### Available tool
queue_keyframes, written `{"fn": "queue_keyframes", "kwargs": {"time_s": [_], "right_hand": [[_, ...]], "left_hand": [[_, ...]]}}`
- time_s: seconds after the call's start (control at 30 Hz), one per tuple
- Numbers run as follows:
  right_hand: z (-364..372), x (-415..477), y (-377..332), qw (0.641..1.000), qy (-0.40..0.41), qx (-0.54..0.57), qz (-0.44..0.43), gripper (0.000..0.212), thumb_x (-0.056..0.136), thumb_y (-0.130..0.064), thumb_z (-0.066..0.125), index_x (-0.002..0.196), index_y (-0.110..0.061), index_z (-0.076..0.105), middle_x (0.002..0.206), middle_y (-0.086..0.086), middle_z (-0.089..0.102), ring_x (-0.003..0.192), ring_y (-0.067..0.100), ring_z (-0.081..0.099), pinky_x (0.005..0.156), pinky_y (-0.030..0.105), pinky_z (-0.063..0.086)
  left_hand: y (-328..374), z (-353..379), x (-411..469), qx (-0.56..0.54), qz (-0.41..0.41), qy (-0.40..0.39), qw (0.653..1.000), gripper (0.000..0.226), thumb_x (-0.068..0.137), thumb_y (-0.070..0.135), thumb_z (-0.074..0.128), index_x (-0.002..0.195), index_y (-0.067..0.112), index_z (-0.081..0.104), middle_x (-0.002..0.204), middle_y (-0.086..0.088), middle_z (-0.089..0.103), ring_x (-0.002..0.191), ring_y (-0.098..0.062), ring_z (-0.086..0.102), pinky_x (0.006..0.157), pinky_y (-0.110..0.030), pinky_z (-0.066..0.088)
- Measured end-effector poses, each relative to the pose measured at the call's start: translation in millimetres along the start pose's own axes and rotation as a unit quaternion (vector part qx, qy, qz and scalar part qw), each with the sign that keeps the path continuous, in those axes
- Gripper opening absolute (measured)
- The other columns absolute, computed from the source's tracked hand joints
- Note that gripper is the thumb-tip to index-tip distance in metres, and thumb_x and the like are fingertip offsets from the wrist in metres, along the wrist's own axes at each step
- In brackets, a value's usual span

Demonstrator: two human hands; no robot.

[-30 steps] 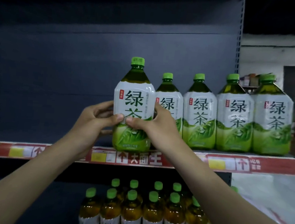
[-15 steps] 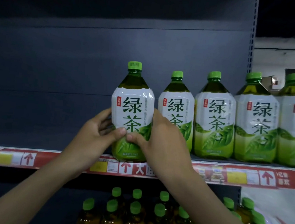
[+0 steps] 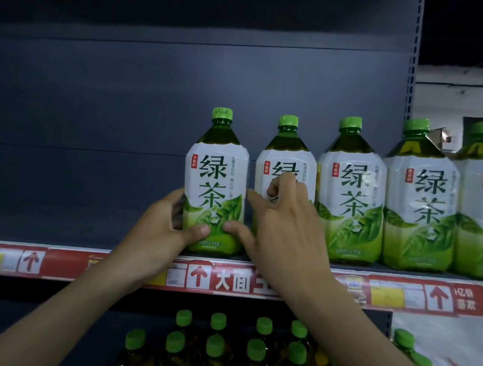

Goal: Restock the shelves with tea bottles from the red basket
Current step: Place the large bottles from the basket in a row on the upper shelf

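A green tea bottle with a green cap and a white-and-green label stands upright on the upper shelf, at the left end of a row of like bottles. My left hand grips its lower part from the left, thumb across the front. My right hand is at its right side: the straight thumb touches the bottle's lower front, the forefinger points into the gap beside it, and the other fingers curl loosely in front of the neighbouring bottle. The red basket is out of sight.
To the left of the held bottle, the upper shelf holds nothing. A red price strip runs along its front edge. Below, several smaller green-capped bottles fill the lower shelf. The upright post ends the shelving on the right.
The bottle has come down onto the shelf beside the row. My right hand has loosened its grip and slid to the right; my left hand still holds the bottle.
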State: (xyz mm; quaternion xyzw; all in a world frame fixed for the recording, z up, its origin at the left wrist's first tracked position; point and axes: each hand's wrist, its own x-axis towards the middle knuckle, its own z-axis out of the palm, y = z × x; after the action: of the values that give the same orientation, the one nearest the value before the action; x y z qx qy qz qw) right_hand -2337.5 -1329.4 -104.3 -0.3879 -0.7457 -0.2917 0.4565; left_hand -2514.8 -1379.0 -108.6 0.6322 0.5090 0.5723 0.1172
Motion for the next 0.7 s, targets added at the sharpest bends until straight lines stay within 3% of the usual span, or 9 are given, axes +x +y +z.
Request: {"fn": "queue_keyframes", "kwargs": {"time_s": [0.07,0.17,0.3,0.4,0.5,0.7], "right_hand": [[3.6,-1.2,7.5,0.999,0.009,-0.028,-0.022,0.043,0.08,-0.051,0.067,0.109,-0.02,0.069,0.107,0.01,0.051,0.097,0.028,0.051,0.07,0.037,0.045],[8.3,-2.9,18.1,0.998,0.007,-0.053,-0.024,0.045,0.075,-0.036,0.073,0.119,-0.025,0.066,0.115,0.012,0.051,0.1,0.03,0.05,0.071,0.039,0.042],[12.2,-7.0,21.8,0.999,0.015,-0.03,-0.013,0.049,0.075,-0.037,0.072,0.121,-0.027,0.061,0.119,0.01,0.048,0.103,0.029,0.046,0.075,0.04,0.041],[13.7,-10.7,24.6,0.999,0.031,-0.016,0.0,0.055,0.072,-0.038,0.074,0.123,-0.027,0.056,0.121,0.009,0.045,0.106,0.028,0.044,0.078,0.04,0.042],[13.9,-14.1,27.9,0.998,0.057,0.001,0.021,0.062,0.07,-0.042,0.077,0.126,-0.026,0.055,0.125,0.011,0.044,0.111,0.028,0.04,0.084,0.041,0.045],[11.1,-22.0,39.6,0.998,0.053,0.038,0.022,0.07,0.073,-0.04,0.079,0.134,-0.026,0.05,0.138,0.015,0.036,0.125,0.03,0.036,0.093,0.043,0.049]], "left_hand": [[-2.5,1.3,3.3,0.01,-0.009,0.014,1.0,0.048,0.088,0.001,0.066,0.122,0.031,0.054,0.108,0.015,0.069,0.096,0.003,0.067,0.079,-0.013,0.052],[-5.4,4.5,6.8,0.048,-0.03,0.038,0.998,0.051,0.087,0.007,0.069,0.128,0.031,0.051,0.105,0.017,0.066,0.096,-0.001,0.065,0.088,-0.026,0.052],[-0.9,9.6,9.0,0.067,-0.057,0.037,0.995,0.057,0.077,0.026,0.08,0.121,0.035,0.044,0.099,0.011,0.065,0.09,-0.003,0.064,0.077,-0.024,0.049],[5.4,3.7,22.3,0.021,-0.102,0.012,0.994,0.081,0.059,0.038,0.091,0.125,0.03,0.044,0.102,0.001,0.068,0.096,-0.014,0.066,0.091,-0.035,0.051],[6.5,1.4,38.2,-0.031,-0.11,-0.039,0.993,0.096,0.053,0.033,0.086,0.137,0.029,0.039,0.12,0.001,0.065,0.111,-0.016,0.062,0.102,-0.038,0.047],[-1.5,8.2,47.3,-0.044,-0.086,-0.095,0.991,0.09,0.057,0.026,0.085,0.137,0.03,0.044,0.12,0.009,0.068,0.112,-0.01,0.064,0.097,-0.031,0.049]]}}
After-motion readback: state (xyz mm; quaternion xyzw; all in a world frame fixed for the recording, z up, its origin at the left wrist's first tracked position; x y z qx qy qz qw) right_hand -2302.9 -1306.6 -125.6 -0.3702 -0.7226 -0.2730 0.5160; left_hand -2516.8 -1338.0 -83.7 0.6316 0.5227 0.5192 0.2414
